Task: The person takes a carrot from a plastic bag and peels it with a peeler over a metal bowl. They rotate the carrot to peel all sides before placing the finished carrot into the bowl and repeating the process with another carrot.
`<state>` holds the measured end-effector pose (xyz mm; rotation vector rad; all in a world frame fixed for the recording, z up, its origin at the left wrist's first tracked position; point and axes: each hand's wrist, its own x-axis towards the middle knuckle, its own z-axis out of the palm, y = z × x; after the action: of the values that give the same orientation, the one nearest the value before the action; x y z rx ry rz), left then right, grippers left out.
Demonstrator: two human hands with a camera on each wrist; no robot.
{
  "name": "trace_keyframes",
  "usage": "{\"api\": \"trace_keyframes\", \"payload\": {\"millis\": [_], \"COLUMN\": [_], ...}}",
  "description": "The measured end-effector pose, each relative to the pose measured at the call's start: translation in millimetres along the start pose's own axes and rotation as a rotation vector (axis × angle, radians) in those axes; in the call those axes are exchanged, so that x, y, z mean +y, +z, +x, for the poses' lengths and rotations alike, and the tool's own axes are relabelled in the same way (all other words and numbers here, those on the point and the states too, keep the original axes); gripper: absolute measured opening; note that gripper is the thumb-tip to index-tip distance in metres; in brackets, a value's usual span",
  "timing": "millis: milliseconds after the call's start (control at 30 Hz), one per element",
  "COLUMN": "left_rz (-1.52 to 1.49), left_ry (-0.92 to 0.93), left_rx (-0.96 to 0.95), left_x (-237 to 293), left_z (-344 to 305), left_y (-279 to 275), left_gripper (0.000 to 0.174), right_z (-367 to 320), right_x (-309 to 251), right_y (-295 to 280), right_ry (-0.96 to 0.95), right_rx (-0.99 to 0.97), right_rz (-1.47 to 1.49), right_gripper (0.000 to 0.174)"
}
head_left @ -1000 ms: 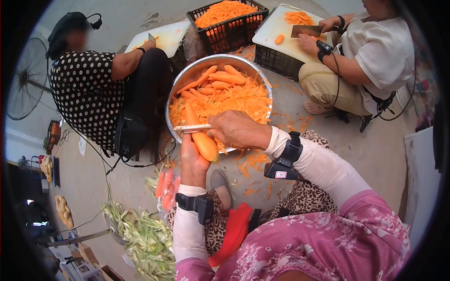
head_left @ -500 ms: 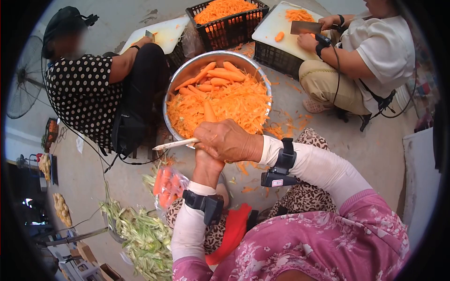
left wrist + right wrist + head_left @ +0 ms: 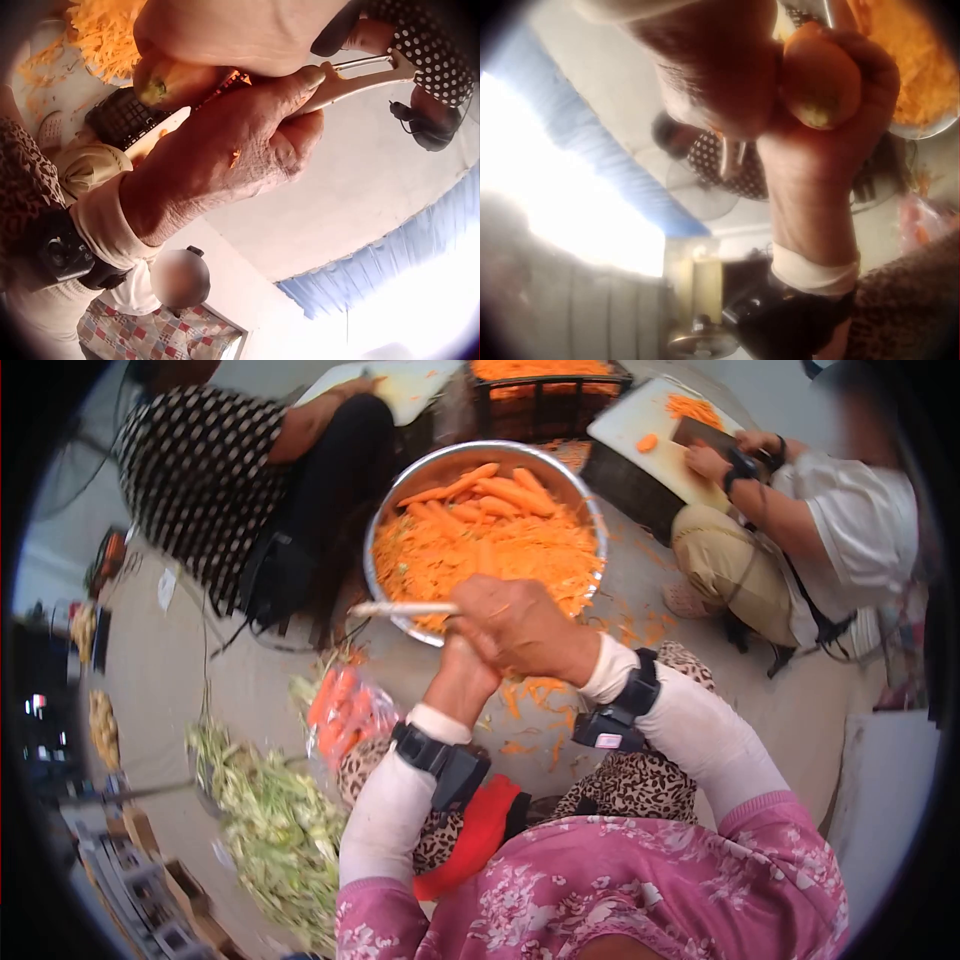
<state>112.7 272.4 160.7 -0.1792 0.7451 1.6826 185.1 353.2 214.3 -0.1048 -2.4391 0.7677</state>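
Observation:
Over the near rim of a metal basin (image 3: 372,565), my left hand (image 3: 462,678) grips a carrot (image 3: 821,79), its blunt stem end facing back toward me. In the head view only the carrot's front part shows, against the shreds. My right hand (image 3: 525,628) is curled round the handle of a pale peeler (image 3: 405,608), whose head sticks out to the left. The left wrist view shows the peeler's forked frame and metal blade. Both hands overlap closely, the right above the left wrist. Whole carrots (image 3: 500,495) and orange shreds (image 3: 420,560) fill the basin.
Two people sit across, left and right, at cutting boards (image 3: 640,445); the right one holds a cleaver (image 3: 708,435). A black crate (image 3: 545,410) of shreds stands behind the basin. Bagged carrots (image 3: 345,710) and a heap of pale green husks (image 3: 270,830) lie at left.
The peeler has moved off the carrot's upper side back over the left wrist, then both hands shifted slightly forward. The head view has tilted downward.

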Motion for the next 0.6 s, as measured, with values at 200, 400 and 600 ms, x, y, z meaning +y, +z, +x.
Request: {"api": "trace_keyframes", "payload": {"millis": [200, 400, 600], "left_rz": [-0.233, -0.230, -0.396], "left_ry": [-0.122, 0.101, 0.048], "left_rx": [-0.384, -0.136, -0.091], "left_x": [-16, -19, -23], "left_z": [49, 42, 45], "left_y": [-33, 42, 68], "left_gripper": [0.026, 0.031, 0.037], "right_z": [11, 17, 16], "right_x": [-2, -2, 6], "right_y": [-12, -23, -30], "right_ry": [0.028, 0.118, 0.217], "right_rx": [0.036, 0.021, 0.039], "right_rz": [-0.014, -0.127, -0.145], "right_gripper": [0.009, 0.012, 0.015]}}
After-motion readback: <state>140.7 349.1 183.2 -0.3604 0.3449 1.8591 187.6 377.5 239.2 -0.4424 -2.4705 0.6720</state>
